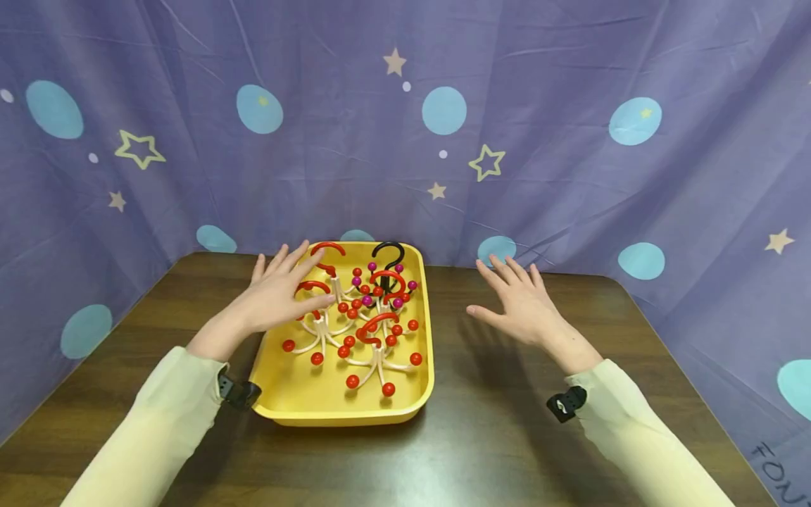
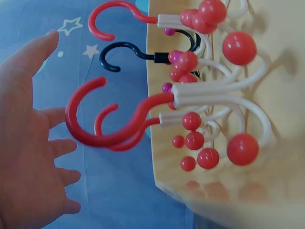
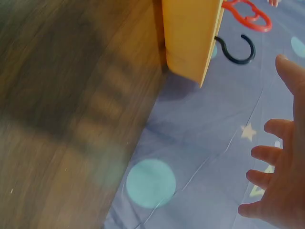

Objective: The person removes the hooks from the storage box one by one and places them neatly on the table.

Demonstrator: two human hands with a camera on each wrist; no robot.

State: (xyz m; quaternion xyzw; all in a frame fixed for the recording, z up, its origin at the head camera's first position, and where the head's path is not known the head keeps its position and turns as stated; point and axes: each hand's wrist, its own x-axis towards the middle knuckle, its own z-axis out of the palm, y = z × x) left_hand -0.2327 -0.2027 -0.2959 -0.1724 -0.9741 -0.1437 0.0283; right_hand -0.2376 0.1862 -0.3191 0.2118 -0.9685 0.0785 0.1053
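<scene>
Although both hands are held out over the scene, nothing is gripped by either of them. The left hand point(image 1: 275, 292) is held over the left side of the yellow tray point(image 1: 279, 394), its back turned up and its fingers spread wide and nearly straight. The right hand point(image 1: 522, 306) is held over the bench point(image 1: 488, 436), to the right of the tray and well apart from it, with its fingers likewise fanned and empty.

Four red-hooked stands point(image 1: 378, 355) and one black-hooked stand point(image 2: 162, 57) are gathered inside the tray, all set upright with their hooks uppermost. The black one is placed at the far right; the red ones are spread from the far left to the near right. Each is borne on splayed, ball-tipped legs, by which it is presumably steadied, while straying onto the bench is likely prevented by the raised wall. With the hooks lifted clear of the tangle of legs, a part that can be grasped is probably offered on every piece.

Whether the nearest red hook is brushed by the left fingers cannot be told for certain, since hand and hook are overlapped in the views. Beyond the bench, a purple curtain point(image 1: 538, 56) is hung.
</scene>
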